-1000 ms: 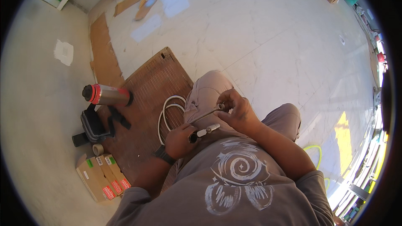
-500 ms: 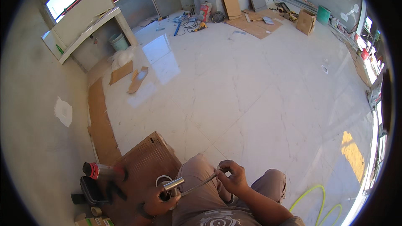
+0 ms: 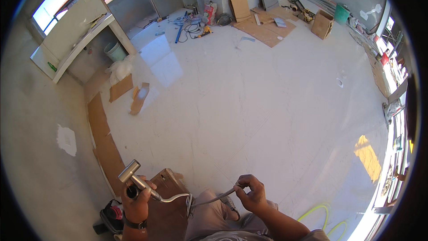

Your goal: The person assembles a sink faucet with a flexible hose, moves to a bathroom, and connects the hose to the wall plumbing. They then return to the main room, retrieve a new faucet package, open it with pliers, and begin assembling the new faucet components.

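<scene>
My left hand (image 3: 137, 203), with a dark wristband, grips a brushed-metal faucet (image 3: 130, 171). It is tube-shaped with a wide crosswise head, and a dark round opening shows between my fingers. From its lower end runs a thin flexible hose (image 3: 205, 202), pale near the faucet and grey farther on, bent by a loop in the middle. My right hand (image 3: 252, 193) has its fingers closed on the far end of that hose; the hose's tip is hidden. Under the left forearm lies a brown cardboard box (image 3: 166, 209), next to my legs.
A dark case (image 3: 112, 214) sits left of the box. A yellow-green hose (image 3: 322, 207) curls at lower right. Cardboard pieces (image 3: 120, 88) lie along the left wall, below a ledge (image 3: 84, 41). Tools, cables, a carton (image 3: 323, 24) and a green bucket (image 3: 342, 13) stand far back.
My left hand has lifted the faucet up and to the left, tilting its head upward. The hose is drawn out between my hands. My right hand has moved slightly right, still holding the hose.
</scene>
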The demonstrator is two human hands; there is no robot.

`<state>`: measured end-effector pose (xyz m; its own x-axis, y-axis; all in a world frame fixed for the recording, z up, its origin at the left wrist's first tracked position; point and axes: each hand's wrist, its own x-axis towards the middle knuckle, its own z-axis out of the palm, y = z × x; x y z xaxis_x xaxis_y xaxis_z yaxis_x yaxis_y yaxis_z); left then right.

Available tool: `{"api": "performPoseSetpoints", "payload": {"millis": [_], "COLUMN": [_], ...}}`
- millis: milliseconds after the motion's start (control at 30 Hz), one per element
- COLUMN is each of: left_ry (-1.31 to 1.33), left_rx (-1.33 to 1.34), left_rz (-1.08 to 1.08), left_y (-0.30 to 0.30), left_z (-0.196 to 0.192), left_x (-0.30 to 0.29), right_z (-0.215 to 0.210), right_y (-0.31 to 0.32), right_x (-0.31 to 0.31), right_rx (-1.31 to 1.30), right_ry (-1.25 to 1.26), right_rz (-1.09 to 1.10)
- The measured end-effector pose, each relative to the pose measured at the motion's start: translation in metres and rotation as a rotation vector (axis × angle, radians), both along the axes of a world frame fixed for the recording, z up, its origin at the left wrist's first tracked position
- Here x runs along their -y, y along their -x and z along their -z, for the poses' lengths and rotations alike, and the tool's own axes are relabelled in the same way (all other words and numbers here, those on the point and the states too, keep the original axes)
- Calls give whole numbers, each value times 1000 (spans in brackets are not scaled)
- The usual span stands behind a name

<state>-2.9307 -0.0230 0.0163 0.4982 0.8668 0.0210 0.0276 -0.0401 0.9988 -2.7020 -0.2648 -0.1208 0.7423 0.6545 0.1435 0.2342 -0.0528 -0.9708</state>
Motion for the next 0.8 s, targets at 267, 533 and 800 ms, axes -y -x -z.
{"api": "performPoseSetpoints", "payload": {"millis": [267, 533, 800], "left_ry": [91, 64, -2], "left_rx": [-18, 199, 172], "left_rz": [-234, -383, -684], "left_y": [13, -63, -164], "left_z": [-174, -216, -250], "left_x": [-74, -168, -323], "right_z": [-230, -340, -361], "right_y": [-85, -222, -417], "right_x": [-57, -128, -274], "right_rx": [416, 571, 264], "right_ry": [99, -111, -190], "right_rz": [35, 307, 453]}}
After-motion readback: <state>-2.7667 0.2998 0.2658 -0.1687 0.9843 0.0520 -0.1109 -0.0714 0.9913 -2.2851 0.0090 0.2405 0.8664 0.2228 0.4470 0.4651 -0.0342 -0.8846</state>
